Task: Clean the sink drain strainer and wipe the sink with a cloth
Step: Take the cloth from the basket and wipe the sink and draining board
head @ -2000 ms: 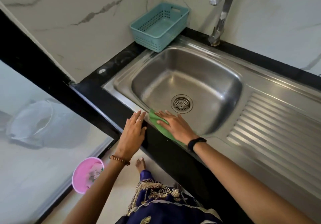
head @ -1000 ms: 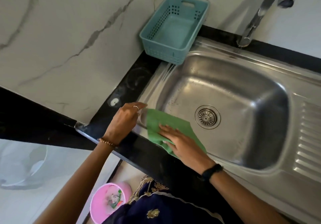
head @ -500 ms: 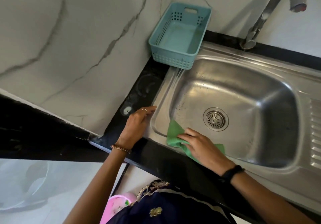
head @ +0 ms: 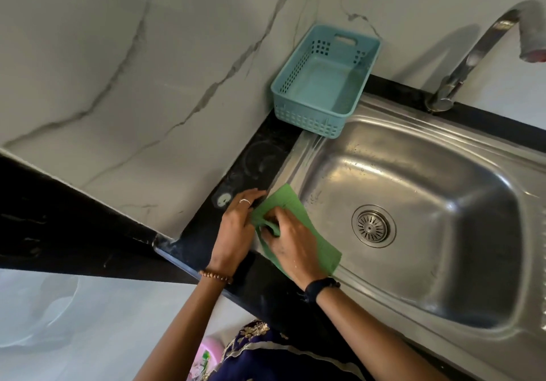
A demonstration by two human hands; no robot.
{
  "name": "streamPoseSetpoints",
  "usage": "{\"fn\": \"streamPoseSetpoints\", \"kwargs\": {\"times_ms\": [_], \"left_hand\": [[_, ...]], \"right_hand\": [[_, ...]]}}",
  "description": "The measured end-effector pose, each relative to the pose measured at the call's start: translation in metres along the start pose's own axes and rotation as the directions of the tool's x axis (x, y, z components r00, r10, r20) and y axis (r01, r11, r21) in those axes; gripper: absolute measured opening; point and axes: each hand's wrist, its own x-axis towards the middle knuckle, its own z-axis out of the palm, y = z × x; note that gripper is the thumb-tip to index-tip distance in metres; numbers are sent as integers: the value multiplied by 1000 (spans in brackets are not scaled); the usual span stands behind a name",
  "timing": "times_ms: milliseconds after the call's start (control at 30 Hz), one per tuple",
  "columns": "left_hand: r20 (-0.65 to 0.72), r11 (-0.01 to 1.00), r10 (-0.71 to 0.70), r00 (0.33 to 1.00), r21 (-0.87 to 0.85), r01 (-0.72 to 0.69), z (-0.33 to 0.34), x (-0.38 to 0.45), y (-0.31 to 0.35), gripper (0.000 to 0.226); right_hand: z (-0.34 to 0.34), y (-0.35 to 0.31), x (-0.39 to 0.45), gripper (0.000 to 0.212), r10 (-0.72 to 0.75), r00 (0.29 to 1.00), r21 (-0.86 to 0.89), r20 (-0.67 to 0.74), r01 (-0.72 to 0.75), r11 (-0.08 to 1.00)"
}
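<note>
A steel sink (head: pixel 413 128) is set into a black counter (head: pixel 260 159). Its round drain strainer (head: pixel 373 227) sits in the basin floor. A green cloth (head: pixel 291 206) lies spread over the sink's near left corner and rim. My right hand (head: pixel 292 246) lies on the cloth with its fingers curled, bunching a fold of it at the left rim. My left hand (head: pixel 236 233) rests flat on the counter beside the sink, its fingertips at the cloth's left edge.
A teal plastic basket (head: pixel 310 122) stands at the back left corner against the marble wall. The steel tap (head: pixel 472 52) arches over the back right. A pink bin (head: pixel 210 351) shows on the floor below the counter edge.
The cloth and my right hand have slid left and up from the basin's front wall onto the left rim, meeting my left hand. My left hand stayed on the counter.
</note>
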Motion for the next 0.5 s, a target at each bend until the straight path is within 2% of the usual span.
{"fn": "streamPoseSetpoints", "kwargs": {"times_ms": [100,200,367,500], "left_hand": [[-18,995,21,1000,102,-19,0,2,0,57],[15,990,27,1000,137,-29,0,3,1,47],[62,984,34,997,174,-45,6,18,6,45],[7,988,77,997,135,-78,13,37,21,47]], "right_hand": [[-2,7,43,17,177,982,157,-63,-166,974],[-16,19,93,21,285,956,212,-62,-267,940],[-11,22,85,23,269,961,318,-59,-237,918],[4,22,45,13,216,976,457,-10,-188,870]]}}
